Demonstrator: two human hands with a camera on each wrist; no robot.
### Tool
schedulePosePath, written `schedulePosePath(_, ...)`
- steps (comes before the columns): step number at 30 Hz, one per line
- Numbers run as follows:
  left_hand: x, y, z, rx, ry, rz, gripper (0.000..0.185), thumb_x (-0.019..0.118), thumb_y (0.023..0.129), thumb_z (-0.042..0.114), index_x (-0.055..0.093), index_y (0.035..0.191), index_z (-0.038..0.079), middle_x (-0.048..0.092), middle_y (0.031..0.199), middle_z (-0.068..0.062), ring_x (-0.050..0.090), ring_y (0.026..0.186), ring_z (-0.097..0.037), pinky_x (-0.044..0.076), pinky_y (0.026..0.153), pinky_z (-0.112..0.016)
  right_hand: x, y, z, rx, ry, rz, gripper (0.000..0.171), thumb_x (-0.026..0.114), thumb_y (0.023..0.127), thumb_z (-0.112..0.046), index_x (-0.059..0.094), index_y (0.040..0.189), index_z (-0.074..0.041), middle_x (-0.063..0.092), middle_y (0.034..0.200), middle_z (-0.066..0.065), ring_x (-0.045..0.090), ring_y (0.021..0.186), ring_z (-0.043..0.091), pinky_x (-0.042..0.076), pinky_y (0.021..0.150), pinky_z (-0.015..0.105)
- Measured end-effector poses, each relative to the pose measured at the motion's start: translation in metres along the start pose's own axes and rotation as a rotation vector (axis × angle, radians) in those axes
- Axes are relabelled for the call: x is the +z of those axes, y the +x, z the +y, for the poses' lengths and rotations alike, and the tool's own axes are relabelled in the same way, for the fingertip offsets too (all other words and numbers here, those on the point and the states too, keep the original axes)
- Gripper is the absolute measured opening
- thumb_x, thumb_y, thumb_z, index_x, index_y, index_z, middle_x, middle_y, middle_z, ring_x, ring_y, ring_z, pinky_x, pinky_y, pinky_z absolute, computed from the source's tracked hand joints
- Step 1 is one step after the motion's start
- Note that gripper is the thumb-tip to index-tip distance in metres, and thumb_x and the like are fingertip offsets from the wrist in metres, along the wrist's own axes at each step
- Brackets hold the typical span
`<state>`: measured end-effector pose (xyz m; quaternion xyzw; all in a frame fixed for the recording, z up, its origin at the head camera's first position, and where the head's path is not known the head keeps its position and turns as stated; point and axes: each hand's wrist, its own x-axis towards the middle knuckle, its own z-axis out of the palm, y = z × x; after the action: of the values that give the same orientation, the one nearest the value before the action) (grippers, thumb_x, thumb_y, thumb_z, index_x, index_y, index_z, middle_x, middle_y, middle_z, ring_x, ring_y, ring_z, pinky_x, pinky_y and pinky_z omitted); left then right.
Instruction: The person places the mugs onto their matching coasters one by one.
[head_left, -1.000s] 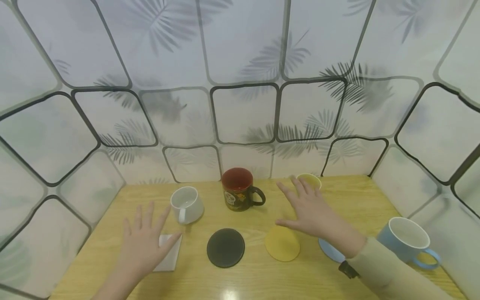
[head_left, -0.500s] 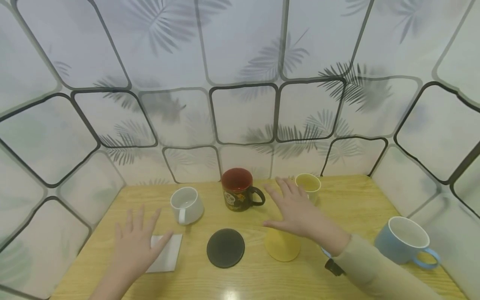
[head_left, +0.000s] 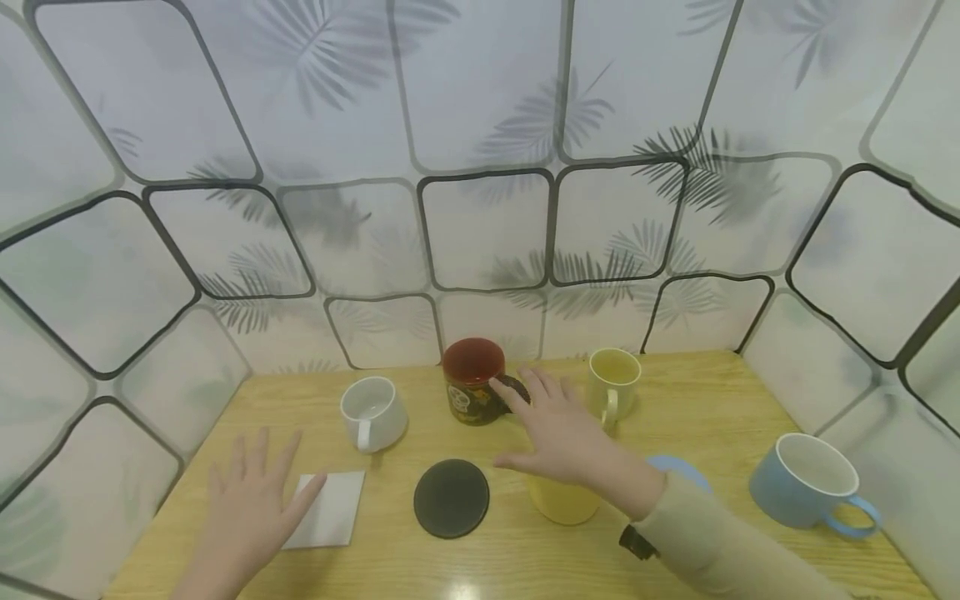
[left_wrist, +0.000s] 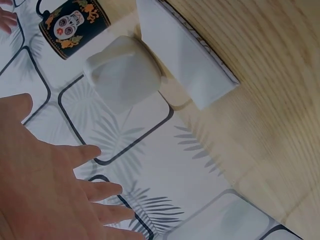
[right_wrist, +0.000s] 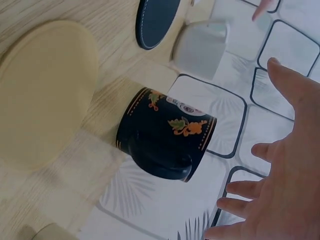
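My left hand (head_left: 251, 508) hovers with spread fingers at the left, beside a white square coaster (head_left: 330, 510). Behind that coaster stands a white mug (head_left: 373, 414). My right hand (head_left: 558, 429) is held over the table, fingers spread and nothing in them. In the head view its fingers overlap the handle of a black mug (head_left: 467, 402) with a red inside; the right wrist view shows the hand apart from this mug. Under the right hand lies a round yellow coaster (head_left: 566, 504), partly hidden. A yellow cup (head_left: 613, 383) stands just behind the right wrist.
A round black coaster (head_left: 451, 498) lies at the table's middle. On the right are a blue coaster (head_left: 681, 472), partly covered by the sleeve, and a blue mug (head_left: 802, 479). Patterned panels (head_left: 487, 233) enclose the back and sides of the wooden table (head_left: 405, 575).
Both hands have drifted left and slightly toward the near edge, fingers still spread. The yellow cup and part of the blue coaster have come into view. The mugs and coasters have stayed put.
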<state>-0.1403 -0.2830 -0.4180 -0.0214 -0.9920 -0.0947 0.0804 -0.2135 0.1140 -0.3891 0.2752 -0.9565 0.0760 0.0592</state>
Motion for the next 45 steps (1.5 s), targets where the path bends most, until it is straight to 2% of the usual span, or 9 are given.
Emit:
schedulePosePath(13,0.004,-0.008,-0.018,-0.037,-0.009,-0.037,0.081,0.047,0.107,0.062,0.041,0.159,0.000,0.021,0.163,-0.046,0.015,0.147,-0.074,0.009,0.110,-0.094,0.007,0.008,-0.020,-0.040,0.030,-0.023,0.105,0.071,0.089,-0.073,0.028,0.169,-0.022,0.029,0.171,0.024,0.036,0.154,0.047,0.034,0.124,0.070)
schedulePosePath(22,0.012,-0.008,-0.030,-0.043,0.008,-0.025,0.078,0.049,0.107,0.059,0.044,0.157,0.000,0.025,0.161,-0.046,0.018,0.146,-0.073,0.013,0.109,-0.093,0.014,0.015,-0.027,-0.080,0.085,-0.029,0.102,0.069,0.091,-0.072,0.028,0.169,-0.020,0.027,0.171,0.027,0.032,0.157,0.049,0.032,0.127,0.068)
schedulePosePath(27,0.014,-0.009,-0.036,-0.057,0.019,-0.029,0.079,0.049,0.107,0.059,0.045,0.157,-0.001,0.026,0.160,-0.046,0.020,0.145,-0.074,0.013,0.110,-0.093,0.017,0.018,-0.032,-0.085,0.113,-0.033,0.102,0.070,0.092,-0.070,0.026,0.170,-0.023,0.027,0.171,0.026,0.033,0.156,0.048,0.036,0.125,0.065)
schedulePosePath(31,0.015,-0.010,-0.039,-0.064,0.026,-0.043,0.079,0.048,0.107,0.059,0.044,0.157,-0.002,0.026,0.160,-0.047,0.020,0.144,-0.074,0.013,0.110,-0.093,0.016,0.020,-0.036,-0.099,0.138,-0.033,0.100,0.073,0.092,-0.065,0.029,0.169,-0.019,0.028,0.170,0.027,0.034,0.155,0.049,0.040,0.123,0.065)
schedulePosePath(38,0.015,-0.010,-0.043,-0.068,0.054,-0.053,0.079,0.047,0.108,0.059,0.045,0.157,-0.002,0.028,0.159,-0.048,0.023,0.142,-0.076,0.018,0.109,-0.093,0.023,0.026,-0.042,-0.117,0.136,-0.027,0.100,0.075,0.091,-0.065,0.034,0.167,-0.015,0.031,0.169,0.028,0.034,0.155,0.049,0.032,0.128,0.065)
schedulePosePath(40,0.015,-0.010,-0.045,-0.075,0.054,-0.066,0.080,0.046,0.108,0.060,0.044,0.157,-0.002,0.027,0.160,-0.048,0.023,0.142,-0.076,0.018,0.109,-0.093,0.027,0.028,-0.043,-0.119,0.121,-0.031,0.101,0.074,0.091,-0.066,0.033,0.167,-0.016,0.033,0.168,0.027,0.036,0.154,0.048,0.033,0.127,0.065)
schedulePosePath(45,0.017,-0.011,-0.051,-0.082,0.028,-0.093,0.080,0.044,0.108,0.061,0.042,0.159,-0.001,0.025,0.160,-0.048,0.021,0.143,-0.077,0.016,0.109,-0.093,0.034,0.031,-0.047,-0.145,0.096,-0.026,0.100,0.075,0.090,-0.066,0.034,0.167,-0.015,0.043,0.160,0.024,0.046,0.147,0.041,0.045,0.122,0.055)
